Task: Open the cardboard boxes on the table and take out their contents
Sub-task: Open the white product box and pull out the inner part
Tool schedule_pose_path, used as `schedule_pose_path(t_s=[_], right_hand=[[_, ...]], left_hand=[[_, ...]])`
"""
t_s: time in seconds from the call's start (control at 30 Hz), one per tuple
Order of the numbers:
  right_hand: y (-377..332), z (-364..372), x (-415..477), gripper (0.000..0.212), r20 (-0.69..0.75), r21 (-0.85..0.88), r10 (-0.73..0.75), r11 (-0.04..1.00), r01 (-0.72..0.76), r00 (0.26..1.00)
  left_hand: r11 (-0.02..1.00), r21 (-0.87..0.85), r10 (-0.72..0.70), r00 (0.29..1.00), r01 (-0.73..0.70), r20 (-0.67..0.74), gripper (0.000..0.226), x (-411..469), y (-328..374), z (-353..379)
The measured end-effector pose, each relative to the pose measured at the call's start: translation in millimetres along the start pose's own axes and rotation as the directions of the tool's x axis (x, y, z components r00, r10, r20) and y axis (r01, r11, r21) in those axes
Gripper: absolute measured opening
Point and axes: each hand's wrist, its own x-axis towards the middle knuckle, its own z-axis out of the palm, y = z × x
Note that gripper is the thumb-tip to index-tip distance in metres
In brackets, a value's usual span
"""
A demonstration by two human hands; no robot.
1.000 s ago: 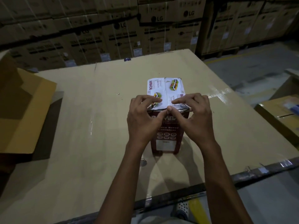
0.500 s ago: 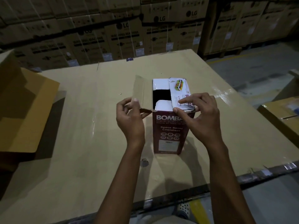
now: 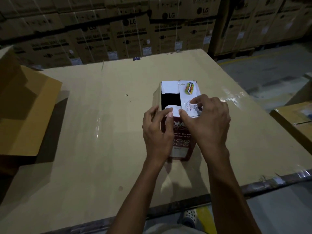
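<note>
A small maroon cardboard box (image 3: 181,137) with white printed top flaps stands upright in the middle of the table (image 3: 84,132). Its left top flap (image 3: 157,97) hangs down against the left side, showing a dark opening. My left hand (image 3: 157,132) wraps the box's near left corner, and its thumb presses the small white inner flap (image 3: 169,109). My right hand (image 3: 209,122) pinches the right top flap (image 3: 188,97), which still lies over the right half of the opening. The contents are hidden in the dark inside.
A large open brown carton (image 3: 25,107) lies at the table's left edge. Another taped carton (image 3: 295,119) sits off to the right. Stacked LG cartons (image 3: 131,31) wall the far side. The table's near edge (image 3: 253,184) runs just before my body.
The box top was closed a second ago. The left flap was pulled open and now hangs down the side. My left hand has moved to the near inner flap; my right stays on the right flap.
</note>
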Motion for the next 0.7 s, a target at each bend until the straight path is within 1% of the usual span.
schedule_pose_path(t_s=[0.1, 0.2, 0.27, 0.3, 0.33, 0.37, 0.4, 0.43, 0.47, 0.5, 0.53, 0.57, 0.63, 0.7], right_hand=[[4, 3, 3, 0.026, -0.102, 0.045, -0.092, 0.994, 0.097, 0.991], [9, -4, 10, 0.02, -0.231, 0.19, -0.091, 0.972, 0.136, 0.969], [15, -11, 15, 0.018, -0.319, 0.292, -0.017, 0.95, 0.115, 0.948], [20, -13, 17, 0.016, -0.341, 0.345, 0.058, 0.936, 0.067, 0.938], [27, -13, 19, 0.016, -0.328, 0.416, 0.151, 0.909, -0.001, 0.933], [37, -13, 20, 0.018, -0.27, 0.486, 0.241, 0.87, -0.084, 0.932], [47, -12, 20, 0.021, -0.168, 0.542, 0.316, 0.821, -0.18, 0.934], [58, -10, 20, 0.022, -0.028, 0.567, 0.365, 0.772, -0.286, 0.931], [68, -9, 20, 0.022, 0.123, 0.548, 0.381, 0.744, -0.382, 0.917], [76, -7, 17, 0.021, 0.247, 0.492, 0.373, 0.747, -0.447, 0.895], [81, -6, 13, 0.022, 0.307, 0.429, 0.353, 0.778, -0.46, 0.884], [84, -4, 9, 0.022, 0.289, 0.394, 0.33, 0.814, -0.426, 0.899], [77, -4, 6, 0.021, 0.117, 0.392, 0.261, 0.874, -0.286, 0.958], [65, -6, 6, 0.02, -0.019, 0.369, 0.171, 0.917, -0.152, 0.985]], left_hand=[[1.0, -0.001, -0.012, 1.0, 0.012, -0.016, 0.025, 0, -4, 1], [1.0, 0.022, -0.02, 1.0, 0.02, -0.022, 0.03, 4, 0, -2], [0.997, 0.062, -0.039, 0.999, 0.038, 0.011, 0.036, 4, 4, -3], [0.995, 0.082, -0.057, 0.998, 0.054, 0.031, 0.04, 5, 6, -4], [0.992, 0.101, -0.076, 0.996, 0.071, 0.049, 0.043, 5, 8, -6], [0.989, 0.122, -0.092, 0.993, 0.083, 0.068, 0.046, 7, 9, -7], [0.984, 0.152, -0.104, 0.99, 0.089, 0.091, 0.047, 8, 11, -8], [0.978, 0.19, -0.114, 0.987, 0.09, 0.117, 0.049, 10, 13, -9], [0.969, 0.232, -0.124, 0.982, 0.088, 0.142, 0.051, 11, 15, -9], [0.96, 0.266, -0.136, 0.977, 0.089, 0.162, 0.054, 12, 18, -9], [0.953, 0.288, -0.154, 0.972, 0.098, 0.179, 0.056, 13, 21, -10], [0.949, 0.296, -0.175, 0.965, 0.112, 0.197, 0.056, 14, 23, -10], [0.939, 0.314, -0.22, 0.947, 0.14, 0.234, 0.054, 19, 29, -10], [0.924, 0.342, -0.26, 0.935, 0.169, 0.241, 0.056, 26, 34, -8]])
